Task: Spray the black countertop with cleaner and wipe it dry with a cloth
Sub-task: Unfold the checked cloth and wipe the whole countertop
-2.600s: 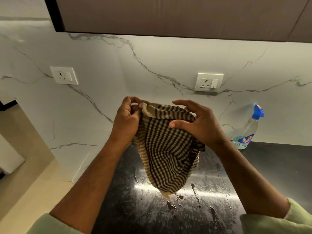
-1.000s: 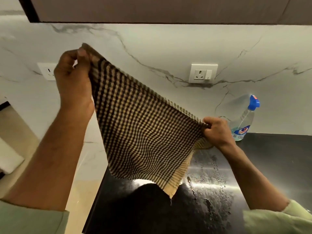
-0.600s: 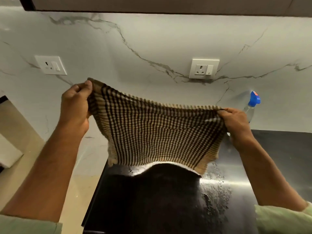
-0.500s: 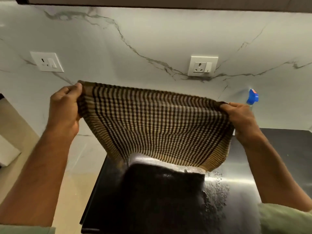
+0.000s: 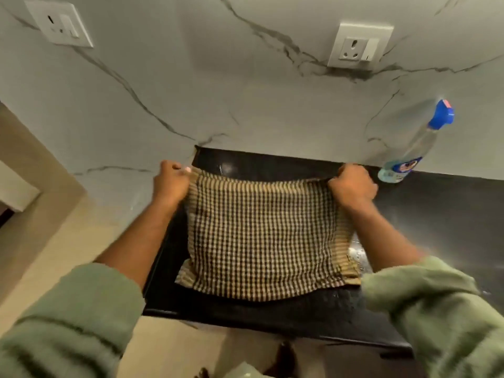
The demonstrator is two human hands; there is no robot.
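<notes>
Cloth (image 5: 261, 238), checked in black and tan, lies spread flat on the black counter (image 5: 441, 214), near the counter's left end. Its near edge sits a little back from the counter's front edge, and its right edge has a plain striped border. My green sleeves (image 5: 436, 306) frame it on either side, nearest to me. At the cloth's far left corner my left hand (image 5: 170, 184) has its fingers curled tight, pinching the fabric. At the cloth's far right corner my right hand (image 5: 353, 185) is closed in a fist on the fabric the same way. So each grip is clamped on a corner, and the far edge runs taut between them. Just right of the cloth the counter shines with wet droplets (image 5: 357, 252). Beyond the cloth and to its right, the spray bottle (image 5: 409, 156) with a blue cap stands at the back of the counter against the marble wall (image 5: 245, 91). Higher on that wall are two white sockets (image 5: 360, 46), one above the cloth's right corner, the other far off to the left.
</notes>
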